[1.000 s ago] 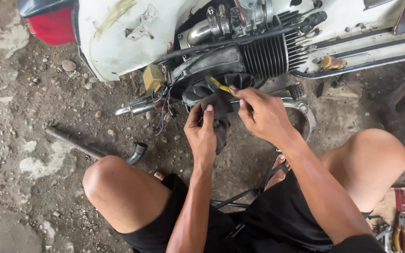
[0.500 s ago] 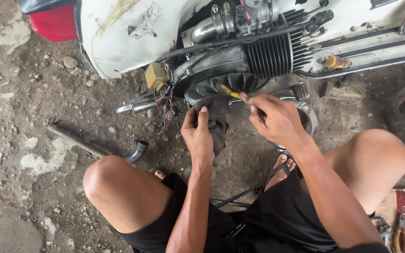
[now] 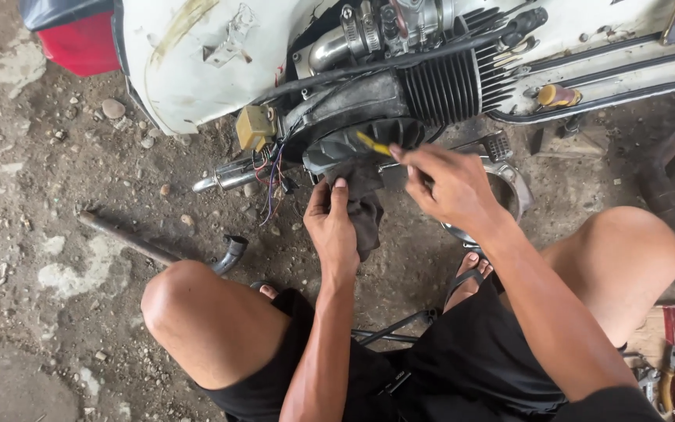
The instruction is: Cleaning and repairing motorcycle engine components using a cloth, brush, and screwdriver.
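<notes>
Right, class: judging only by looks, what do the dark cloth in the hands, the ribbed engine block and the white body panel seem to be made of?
Dark cloth, under the left hand: soft woven fabric, matt grey, draping in folds. Ribbed engine block: probably cast metal, dull black, with thin parallel cooling fins. White body panel: likely painted sheet metal, glossy but stained and scuffed; plastic cannot be ruled out. The right hand holds a yellow-handled tool, seemingly plastic.

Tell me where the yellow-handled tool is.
The yellow-handled tool is upper centre in the head view, pinched in the right hand, against the dark engine cover, above the rag.
</notes>
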